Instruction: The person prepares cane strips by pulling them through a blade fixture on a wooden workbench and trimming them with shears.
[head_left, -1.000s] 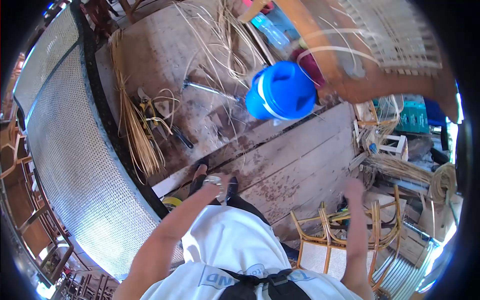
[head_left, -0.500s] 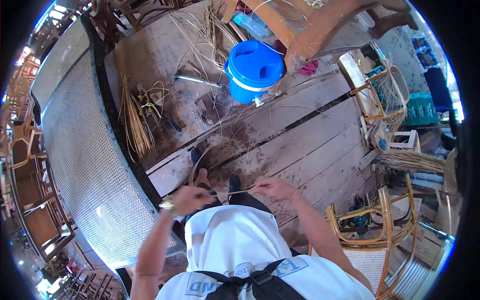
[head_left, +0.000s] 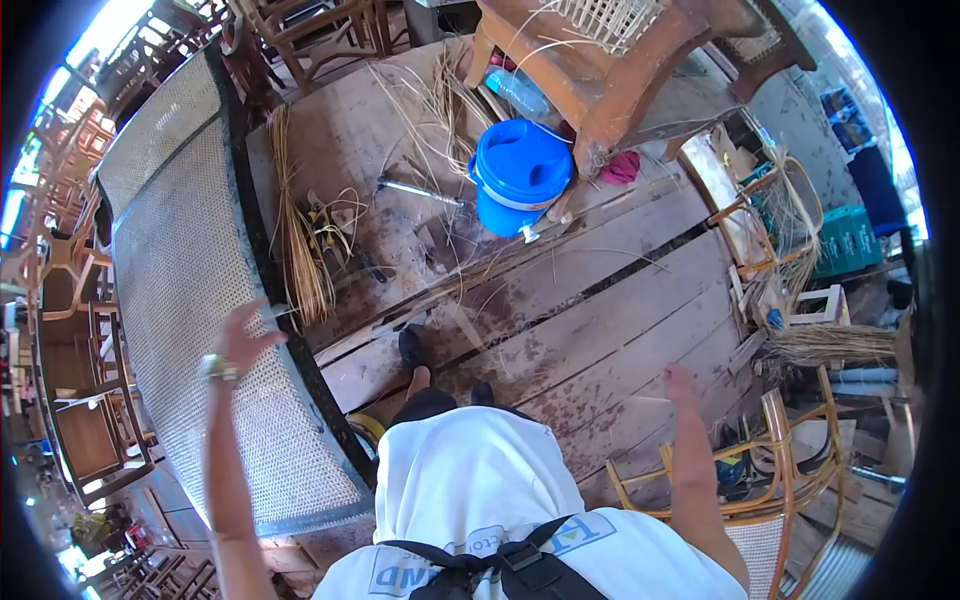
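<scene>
At the far left, wooden furniture frames [head_left: 72, 440] were crowded together. Beside them, a cane-woven panel [head_left: 170, 260] was bordered by a dark edge rail [head_left: 250, 205], by which the mesh was presumably kept taut. Over the panel's near half the left hand [head_left: 248, 342] was held with fingers spread and nothing visibly grasped; whether the weave was touched could not be told. A bundle of cane strands [head_left: 300, 260] was laid alongside the rail, probably so that lengths could be reached easily. Farther right, loose strands [head_left: 440, 115] were strewn, and a blue water jug [head_left: 520, 165] was set with its spigot [head_left: 529, 234] facing outward, perhaps for easy pouring. A wooden chair [head_left: 630, 90] was placed behind it. The right hand [head_left: 680, 385] was raised above the plank floor [head_left: 620, 320], too blurred for its closure or any hold to be told. At its right, a rattan chair [head_left: 777, 420] was seen.
</scene>
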